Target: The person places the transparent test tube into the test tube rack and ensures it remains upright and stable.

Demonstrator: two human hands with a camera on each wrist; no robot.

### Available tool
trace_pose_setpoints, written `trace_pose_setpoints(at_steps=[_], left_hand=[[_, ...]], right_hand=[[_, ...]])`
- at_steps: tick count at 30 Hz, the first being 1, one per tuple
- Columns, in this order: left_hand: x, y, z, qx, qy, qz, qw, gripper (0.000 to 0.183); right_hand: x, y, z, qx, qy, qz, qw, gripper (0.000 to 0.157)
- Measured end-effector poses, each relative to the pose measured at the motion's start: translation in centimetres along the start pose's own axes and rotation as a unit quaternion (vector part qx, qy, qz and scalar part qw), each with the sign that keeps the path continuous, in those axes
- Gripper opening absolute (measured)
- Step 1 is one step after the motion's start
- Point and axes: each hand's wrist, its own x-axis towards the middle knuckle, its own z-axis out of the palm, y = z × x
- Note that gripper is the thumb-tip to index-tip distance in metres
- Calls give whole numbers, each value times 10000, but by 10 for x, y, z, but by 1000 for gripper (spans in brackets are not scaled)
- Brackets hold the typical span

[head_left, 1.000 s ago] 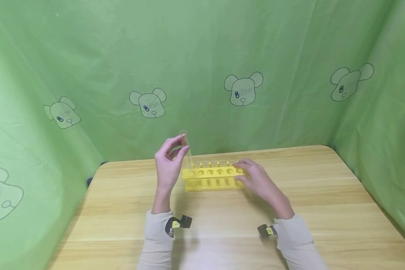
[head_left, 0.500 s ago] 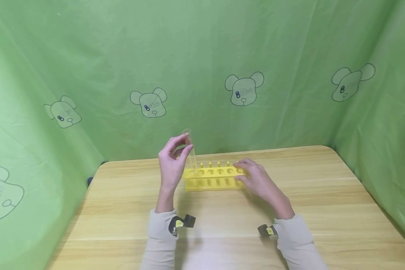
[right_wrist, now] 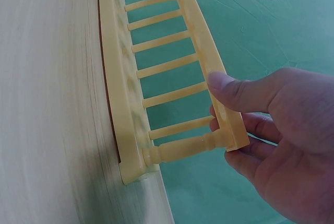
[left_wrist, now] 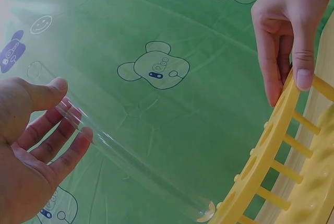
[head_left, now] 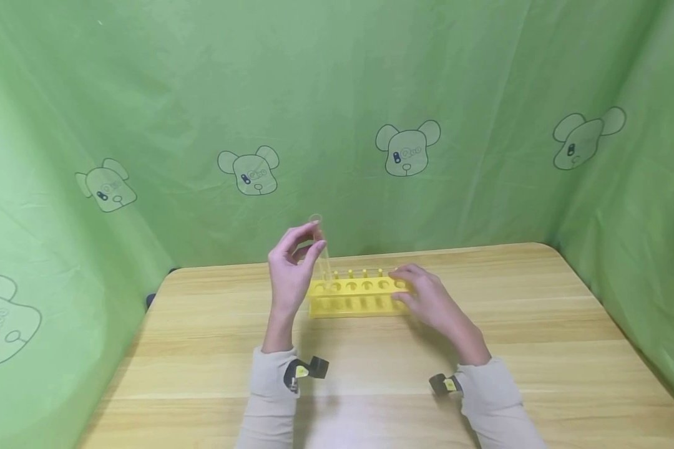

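The left hand (head_left: 289,274) pinches a clear glass test tube (head_left: 321,249) near its rim, its grip closed, the rounded bottom just above the yellow test tube rack's (head_left: 359,295) leftmost hole. The right hand (head_left: 427,298) grips the rack's right end, steadying it on the table (head_left: 539,324).

A rack (head_left: 356,296) stood on the table (head_left: 539,337), near its far edge, with a curtain (head_left: 337,93) behind. A tube (head_left: 321,249) rose over the rack's left end, in the left hand (head_left: 289,274). The right hand (head_left: 429,299) lay on the rack's right end.
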Motion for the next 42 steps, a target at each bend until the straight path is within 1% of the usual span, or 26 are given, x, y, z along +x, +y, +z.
trace_pose_setpoints(at_steps=[8,15,24,32,42], left_hand=[[0,-2,3,14,-30,43,10000,34],[-2,-3,5,3,-73,10,10000,34],[-1,-4,10,-23,-101,-14,9999,34],[0,-5,13,-19,-118,33,9999,34],[-1,-4,17,-48,-145,12,9999,34]], right_hand=[[1,0,-1,12,-45,59,10000,45],[-2,2,0,88,-106,179,9997,45],[-1,4,1,28,-44,34,10000,44],[0,2,0,65,-56,45,10000,44],[0,3,0,96,-26,25,9999,44]])
